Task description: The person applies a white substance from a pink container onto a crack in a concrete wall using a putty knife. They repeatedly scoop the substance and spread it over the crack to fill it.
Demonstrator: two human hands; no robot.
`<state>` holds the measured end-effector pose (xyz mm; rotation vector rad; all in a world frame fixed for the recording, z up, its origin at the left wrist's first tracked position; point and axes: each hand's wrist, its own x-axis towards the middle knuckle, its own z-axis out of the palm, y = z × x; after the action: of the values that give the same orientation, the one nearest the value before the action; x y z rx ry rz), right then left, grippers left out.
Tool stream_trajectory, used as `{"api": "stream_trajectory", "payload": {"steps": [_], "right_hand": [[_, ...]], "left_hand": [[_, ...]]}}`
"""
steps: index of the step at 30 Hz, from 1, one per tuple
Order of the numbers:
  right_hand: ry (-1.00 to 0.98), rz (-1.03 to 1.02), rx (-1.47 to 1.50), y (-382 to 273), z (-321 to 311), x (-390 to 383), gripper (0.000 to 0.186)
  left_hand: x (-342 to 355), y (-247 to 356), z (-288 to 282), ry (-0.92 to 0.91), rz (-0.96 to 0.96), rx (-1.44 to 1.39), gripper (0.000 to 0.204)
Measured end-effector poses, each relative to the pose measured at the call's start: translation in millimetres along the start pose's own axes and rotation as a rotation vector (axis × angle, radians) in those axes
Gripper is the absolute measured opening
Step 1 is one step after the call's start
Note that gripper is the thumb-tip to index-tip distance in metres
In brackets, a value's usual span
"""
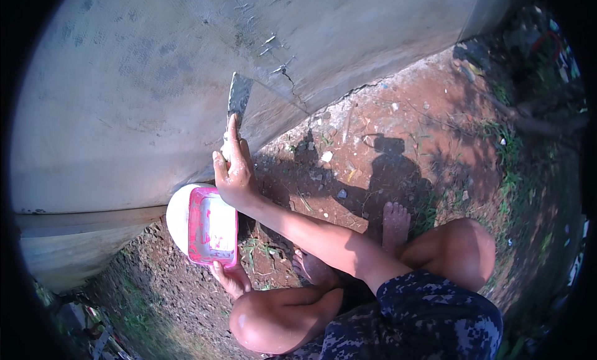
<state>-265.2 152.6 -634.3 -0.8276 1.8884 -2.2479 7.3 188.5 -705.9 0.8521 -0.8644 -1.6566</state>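
Observation:
My right hand (236, 176) is wrapped round the handle of a putty knife (239, 96), with the index finger stretched along it toward the blade. Grey-white paste smears the blade, which is at the surface of the grey wall (143, 111). Lower down, my left hand (231, 279) grips the near edge of a pink rectangular tub (196, 229), tilted so its inside shows. White paste coats its bottom and walls. A rounded white thing (178, 218) shows behind the tub's left side; what it is I cannot tell.
Cracks (288, 77) and rough patches mark the wall above and right of the knife. Reddish soil (423, 105) with pebbles and grass (510, 161) runs along its foot. My bare feet (395, 223) and bent knees are close below my arms. A ledge (87, 217) juts at the wall's lower left.

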Motion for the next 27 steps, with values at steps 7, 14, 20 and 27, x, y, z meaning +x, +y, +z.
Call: {"api": "stream_trajectory", "payload": {"steps": [7, 14, 20, 27], "right_hand": [[0.293, -0.057, -0.103, -37, 6, 38, 0.078], [-0.1, 0.189, 0.069, 0, -10, -21, 0.074], [-0.115, 0.383, 0.805, 53, -125, -15, 0.029], [-0.195, 0.59, 0.396, 90, -179, 38, 0.021]], "left_hand": [[-4, 6, 5, -0.011, -0.003, -0.026, 0.063], [-2, 4, 13, -0.021, -0.007, -0.041, 0.064], [-5, 3, -3, 0.0, -0.002, -0.055, 0.064], [-5, -8, -1, -0.004, -0.037, -0.06, 0.062]]}}
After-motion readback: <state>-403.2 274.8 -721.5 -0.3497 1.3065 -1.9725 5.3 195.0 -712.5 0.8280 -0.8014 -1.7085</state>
